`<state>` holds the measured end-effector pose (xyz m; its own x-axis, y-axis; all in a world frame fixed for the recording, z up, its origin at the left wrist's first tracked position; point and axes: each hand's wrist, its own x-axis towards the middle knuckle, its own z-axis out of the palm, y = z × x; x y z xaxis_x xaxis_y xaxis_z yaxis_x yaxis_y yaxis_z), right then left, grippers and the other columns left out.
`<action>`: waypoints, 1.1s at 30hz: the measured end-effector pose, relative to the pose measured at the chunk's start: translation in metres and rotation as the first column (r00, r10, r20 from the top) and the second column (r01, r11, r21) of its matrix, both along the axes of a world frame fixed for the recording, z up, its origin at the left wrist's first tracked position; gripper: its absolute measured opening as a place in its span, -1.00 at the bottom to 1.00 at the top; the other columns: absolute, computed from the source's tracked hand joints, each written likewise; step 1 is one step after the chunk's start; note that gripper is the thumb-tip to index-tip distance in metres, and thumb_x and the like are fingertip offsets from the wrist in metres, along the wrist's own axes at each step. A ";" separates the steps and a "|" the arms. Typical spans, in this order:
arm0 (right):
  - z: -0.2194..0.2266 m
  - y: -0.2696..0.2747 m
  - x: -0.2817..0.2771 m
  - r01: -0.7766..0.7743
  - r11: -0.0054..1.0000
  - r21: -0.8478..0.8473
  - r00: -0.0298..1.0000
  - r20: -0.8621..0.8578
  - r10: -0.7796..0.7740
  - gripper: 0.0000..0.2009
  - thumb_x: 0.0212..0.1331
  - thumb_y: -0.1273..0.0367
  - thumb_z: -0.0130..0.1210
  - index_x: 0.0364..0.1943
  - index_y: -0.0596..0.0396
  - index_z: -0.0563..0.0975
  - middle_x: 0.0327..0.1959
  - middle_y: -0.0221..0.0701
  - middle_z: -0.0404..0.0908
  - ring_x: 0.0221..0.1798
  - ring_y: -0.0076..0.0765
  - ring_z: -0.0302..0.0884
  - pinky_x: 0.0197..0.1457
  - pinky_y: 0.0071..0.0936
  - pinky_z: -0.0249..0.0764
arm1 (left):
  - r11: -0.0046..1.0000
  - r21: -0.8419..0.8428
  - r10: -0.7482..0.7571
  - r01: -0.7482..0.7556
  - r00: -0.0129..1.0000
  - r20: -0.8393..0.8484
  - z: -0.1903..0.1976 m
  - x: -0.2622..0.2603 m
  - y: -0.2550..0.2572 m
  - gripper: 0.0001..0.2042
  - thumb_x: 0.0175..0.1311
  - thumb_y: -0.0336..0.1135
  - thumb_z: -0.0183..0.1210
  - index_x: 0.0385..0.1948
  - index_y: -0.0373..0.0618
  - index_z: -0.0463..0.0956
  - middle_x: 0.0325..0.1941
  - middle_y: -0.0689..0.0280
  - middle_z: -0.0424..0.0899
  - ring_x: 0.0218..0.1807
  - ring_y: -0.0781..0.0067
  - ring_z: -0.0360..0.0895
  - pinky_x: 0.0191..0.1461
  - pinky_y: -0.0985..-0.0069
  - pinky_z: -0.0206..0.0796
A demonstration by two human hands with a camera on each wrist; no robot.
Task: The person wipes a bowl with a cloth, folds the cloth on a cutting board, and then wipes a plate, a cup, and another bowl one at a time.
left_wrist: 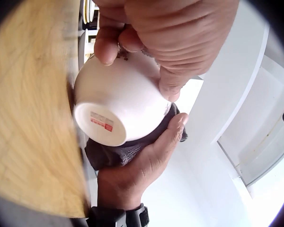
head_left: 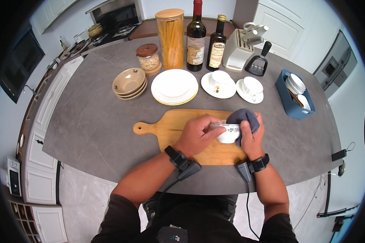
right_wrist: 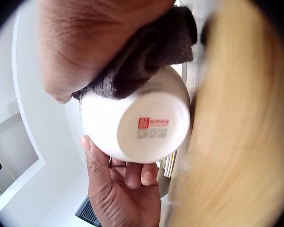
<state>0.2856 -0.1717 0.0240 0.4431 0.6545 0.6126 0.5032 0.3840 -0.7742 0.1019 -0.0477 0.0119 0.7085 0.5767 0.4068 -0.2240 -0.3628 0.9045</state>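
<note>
A white bowl (head_left: pixel 228 135) with a dark floral band near its rim is held above the wooden cutting board (head_left: pixel 178 141). My left hand (head_left: pixel 199 135) grips its left side, thumb on the outer wall. On the other side, my right hand (head_left: pixel 252 135) holds a dark grey cloth (head_left: pixel 244 117) against the bowl, thumb at the rim. In the left wrist view the bowl's foot (left_wrist: pixel 102 125) shows a red printed mark. From the right wrist, the cloth (right_wrist: pixel 142 52) lies bunched between palm and bowl wall. Most of my right fingers are hidden behind the cloth.
Stacked brown bowls (head_left: pixel 129 83), white plates (head_left: pixel 174 87) and two cups on saucers (head_left: pixel 218 85) stand beyond the board. Behind them are a pasta jar (head_left: pixel 170 38), dark bottles (head_left: pixel 196 40) and a knife block (head_left: pixel 238 50). A blue bin (head_left: pixel 295 99) with dishes sits right.
</note>
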 end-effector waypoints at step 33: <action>-0.007 0.003 0.004 0.016 1.000 -0.017 0.989 -0.145 -0.018 -0.73 0.65 0.22 0.12 -0.08 0.19 0.60 -0.23 -0.46 0.68 -0.22 -0.64 0.57 -0.14 -0.54 0.52 | 0.997 -0.065 -0.031 0.030 0.999 -0.019 -0.007 0.002 0.003 -0.80 0.60 -0.26 0.33 -0.11 -0.24 0.64 -0.37 0.48 0.66 -0.37 0.79 0.47 -0.31 0.66 0.33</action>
<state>0.2896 -0.1689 0.0172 0.5376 0.6553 0.5306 0.3916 0.3633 -0.8454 0.1035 -0.0452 0.0052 0.7338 0.5793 0.3549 -0.2161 -0.2962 0.9304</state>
